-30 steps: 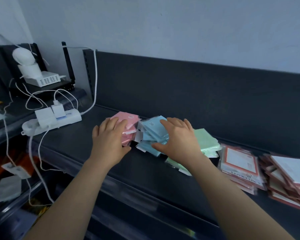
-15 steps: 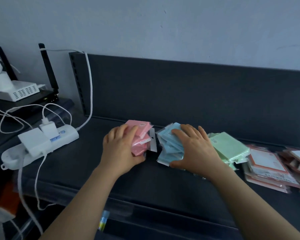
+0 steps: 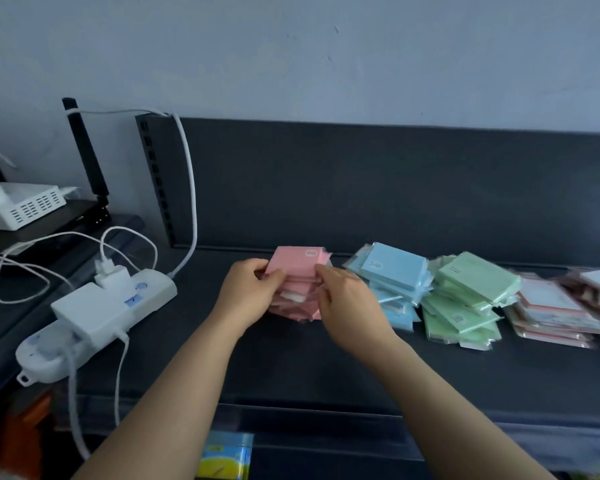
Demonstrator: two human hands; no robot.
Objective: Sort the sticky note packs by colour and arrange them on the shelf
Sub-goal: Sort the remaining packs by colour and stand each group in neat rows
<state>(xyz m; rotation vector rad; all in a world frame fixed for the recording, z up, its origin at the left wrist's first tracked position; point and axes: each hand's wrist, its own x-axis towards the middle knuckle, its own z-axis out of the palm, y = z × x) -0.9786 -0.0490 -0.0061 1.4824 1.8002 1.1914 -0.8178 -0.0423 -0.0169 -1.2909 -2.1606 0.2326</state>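
The dark shelf (image 3: 291, 368) carries a white power strip (image 3: 94, 317) at its left end. To the right, in one row, lie piles of pink packs (image 3: 297, 268), blue packs (image 3: 394, 268), green packs (image 3: 475, 282) and orange-edged packs (image 3: 548, 306).

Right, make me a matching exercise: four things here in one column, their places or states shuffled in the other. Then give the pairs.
Things
1. pink packs
2. blue packs
3. green packs
4. power strip

Places or states
A. leftmost, with plugs in it
B. held between left hand and right hand
C. pile between two other colours
D. pile just right of the blue

Pairs: 1-B, 2-C, 3-D, 4-A
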